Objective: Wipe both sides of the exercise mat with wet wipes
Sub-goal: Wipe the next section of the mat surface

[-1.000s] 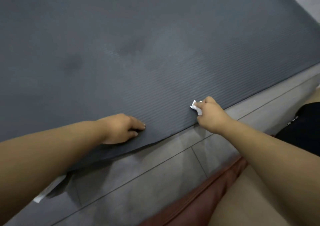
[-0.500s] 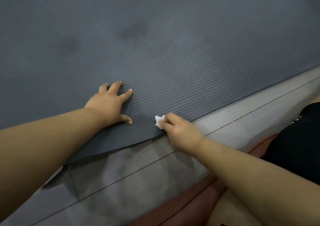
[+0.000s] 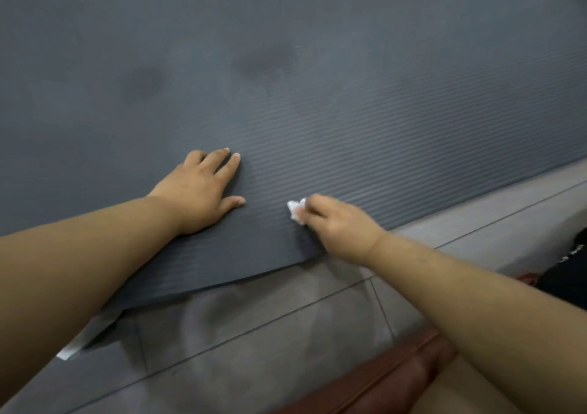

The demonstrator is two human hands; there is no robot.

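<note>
From my station the exercise mat [image 3: 349,96] fills most of the view. It is dark grey with fine ridges, and it lies on the floor across the whole far side, from left to right. Its near edge slants from the near left up toward the right, with a band of shadow under it at the left end. Two darker patches [image 3: 266,61] mark the mat's far part, one left of the other.

On the near side of the mat I see the floor [image 3: 286,334], which is grey tile with thin joint lines. A reddish-brown padded thing [image 3: 381,378] sits at the near edge of the view; I cannot tell what it is. Some black fabric [image 3: 568,277] shows at the far right.

The left hand [image 3: 200,191] lies palm down on the mat, close to its near edge, with the fingers straight and a little spread and the thumb out to the right. The right hand [image 3: 340,229] is just to its right and not touching it. Its fingers are curled round a crumpled white wet wipe [image 3: 297,212], which it holds against the mat near the edge. The wipe pokes out on the left side of those fingers, with bare mat between it and the left thumb.

A small white strip [image 3: 68,353] lies at the near left beside the left forearm, and I cannot tell what it is
</note>
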